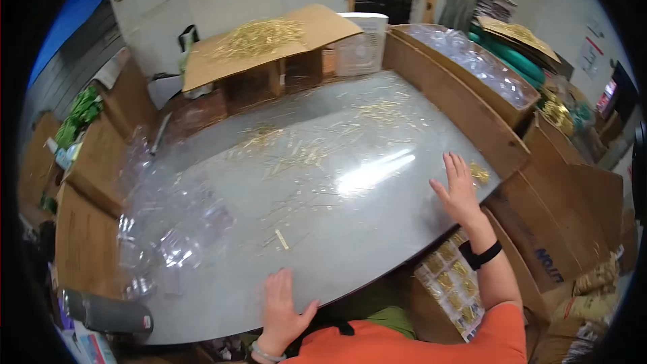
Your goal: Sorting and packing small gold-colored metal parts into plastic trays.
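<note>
My left hand (282, 310) is open and holds nothing, its fingers stretched out over the near edge of a grey table (377, 243). Farther forward at the right, my open right hand (456, 192) has its fingers and thumb apart. Right beside it lies a small bunch of gold pieces (479, 172). Thin gold strips (306, 155) are scattered over the tabletop, and one wider gold strip (282, 239) lies ahead of my left hand. Clear plastic pieces (178, 246), perhaps small containers, are heaped on the table's left side.
A cardboard sheet (202, 71) at the back bears a heap of gold strips (259, 38). Along the right edge runs a brown board (458, 104), beside a long box of clear plastic pieces (465, 54). A dark grey cylinder (108, 311) lies at the near left corner.
</note>
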`<state>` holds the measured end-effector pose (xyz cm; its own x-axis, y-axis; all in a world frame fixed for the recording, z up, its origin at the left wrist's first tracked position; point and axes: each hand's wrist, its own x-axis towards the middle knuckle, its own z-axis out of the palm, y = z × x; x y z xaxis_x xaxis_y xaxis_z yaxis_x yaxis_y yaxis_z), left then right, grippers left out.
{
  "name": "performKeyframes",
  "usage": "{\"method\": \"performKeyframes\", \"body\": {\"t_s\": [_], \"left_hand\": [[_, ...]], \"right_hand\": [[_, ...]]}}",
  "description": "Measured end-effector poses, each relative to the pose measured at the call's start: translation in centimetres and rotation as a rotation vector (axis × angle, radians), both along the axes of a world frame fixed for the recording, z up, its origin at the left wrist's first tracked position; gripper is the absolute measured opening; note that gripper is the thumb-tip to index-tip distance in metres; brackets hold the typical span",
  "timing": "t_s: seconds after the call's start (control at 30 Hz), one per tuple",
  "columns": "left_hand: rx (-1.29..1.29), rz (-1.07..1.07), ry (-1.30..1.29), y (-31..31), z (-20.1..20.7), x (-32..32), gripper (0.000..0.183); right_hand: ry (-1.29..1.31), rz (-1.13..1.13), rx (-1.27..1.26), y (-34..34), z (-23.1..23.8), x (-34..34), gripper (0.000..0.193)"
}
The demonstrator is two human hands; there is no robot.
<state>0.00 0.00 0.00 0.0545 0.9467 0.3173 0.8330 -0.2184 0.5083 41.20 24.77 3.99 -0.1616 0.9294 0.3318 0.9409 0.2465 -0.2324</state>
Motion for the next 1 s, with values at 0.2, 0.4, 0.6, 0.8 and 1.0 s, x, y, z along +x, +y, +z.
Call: {"method": "performKeyframes", "body": {"t_s": [0.2,0.4,0.6,0.8,1.0], "left_hand": [[0.088,0.046,0.047,1.2,-0.6,0.0,0.086],[0.095,0.163,0.082,1.3,-0.3,0.6,0.086],[0.090,0.163,0.086,0.9,-0.6,0.5,0.088],[0.120,0.162,0.017,1.0,-0.5,0.3,0.091],[0.134,0.166,-0.154,0.3,-0.5,-1.1,0.095]], "right_hand": [[0.160,-0.060,-0.386,13.1,-2.0,-3.9,0.086],[-0.135,-0.061,-0.480,13.7,-3.6,-12.6,0.092],[-0.197,0.579,-0.271,3.9,-3.0,-23.9,0.082],[-0.275,1.093,-0.086,-0.5,-2.5,-30.4,0.064],[-0.061,1.510,-0.079,-3.8,-2.5,-29.1,0.046]]}}
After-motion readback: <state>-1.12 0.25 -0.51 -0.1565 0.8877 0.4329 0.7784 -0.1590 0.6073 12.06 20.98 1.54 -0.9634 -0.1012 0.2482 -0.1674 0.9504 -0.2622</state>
